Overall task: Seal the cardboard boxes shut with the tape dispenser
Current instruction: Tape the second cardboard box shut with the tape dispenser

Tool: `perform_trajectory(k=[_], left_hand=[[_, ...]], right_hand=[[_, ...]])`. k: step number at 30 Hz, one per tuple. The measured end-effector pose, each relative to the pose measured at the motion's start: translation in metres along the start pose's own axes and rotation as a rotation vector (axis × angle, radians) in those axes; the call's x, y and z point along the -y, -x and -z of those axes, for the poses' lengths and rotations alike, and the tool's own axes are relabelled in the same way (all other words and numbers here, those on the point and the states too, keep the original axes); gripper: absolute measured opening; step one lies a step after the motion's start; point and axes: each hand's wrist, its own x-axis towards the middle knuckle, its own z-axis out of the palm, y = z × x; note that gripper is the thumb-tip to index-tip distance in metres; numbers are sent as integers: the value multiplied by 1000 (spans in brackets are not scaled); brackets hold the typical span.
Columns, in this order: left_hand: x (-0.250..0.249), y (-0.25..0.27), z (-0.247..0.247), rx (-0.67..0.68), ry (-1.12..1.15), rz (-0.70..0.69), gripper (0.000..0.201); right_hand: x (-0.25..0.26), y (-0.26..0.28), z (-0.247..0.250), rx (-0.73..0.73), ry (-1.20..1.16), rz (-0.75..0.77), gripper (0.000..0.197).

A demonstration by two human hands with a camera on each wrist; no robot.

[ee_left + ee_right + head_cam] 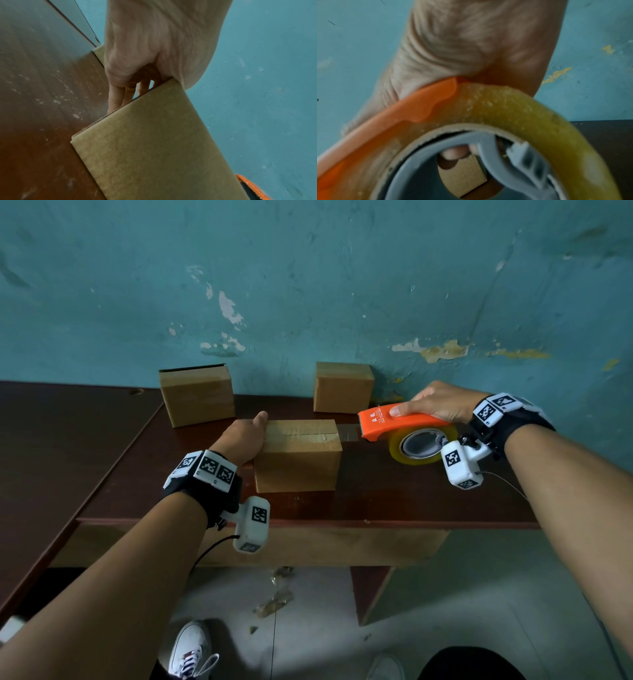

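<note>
A small cardboard box [298, 455] [154, 148] sits on the dark wooden table [411, 501], with tape along its top seam. My left hand [245, 436] [145, 47] braces its left side: straight fingers [115, 97] lie down the side face and the thumb rests on the top edge. My right hand [442, 404] [471, 40] grips the orange tape dispenser [400, 422] [419, 108] just right of the box, above the table. Its yellowish tape roll [419, 445] [522, 108] hangs below. A clear strip of tape [349, 433] spans from the box's right edge to the dispenser's blade.
Two more cardboard boxes stand against the teal wall [308, 285], one at the back left [197, 395] and one at the back right [342, 386]. A second dark tabletop [51, 457] adjoins on the left. The table's front edge [308, 522] runs below my wrists.
</note>
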Motion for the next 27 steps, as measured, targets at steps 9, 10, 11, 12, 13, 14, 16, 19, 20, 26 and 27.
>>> perform_trajectory(k=[9, 10, 11, 12, 13, 14, 16, 19, 20, 26, 27], left_hand=[[0, 0, 0, -5, -59, -20, 53], [-1, 0, 0, -3, -64, -18, 53], [0, 0, 0, -5, -70, -16, 53], [0, -2, 0, -6, -72, -13, 55], [1, -3, 0, -8, -65, -8, 57], [2, -5, -1, -11, -50, 3, 60], [4, -8, -2, -21, -25, 13, 63], [4, -8, -3, -26, -15, 9, 62], [4, -8, -3, -25, -12, 7, 61], [3, -11, -4, -15, -37, 2, 57], [4, -12, -4, -19, -44, 4, 57]], right_hand=[[5, -3, -12, 28, 62, -13, 52], [7, -5, -13, 38, 86, -19, 52], [9, -7, -13, 49, 105, -22, 55], [10, -9, -13, 60, 120, -22, 58], [11, -11, -14, 71, 132, -22, 61], [11, -13, -14, 79, 141, -21, 62], [13, -17, -15, 86, 162, -19, 62], [19, -22, -20, 96, 204, -25, 68], [20, -24, -21, 102, 216, -27, 72], [33, -33, -26, 160, 263, -34, 64], [35, -34, -27, 171, 270, -32, 62]])
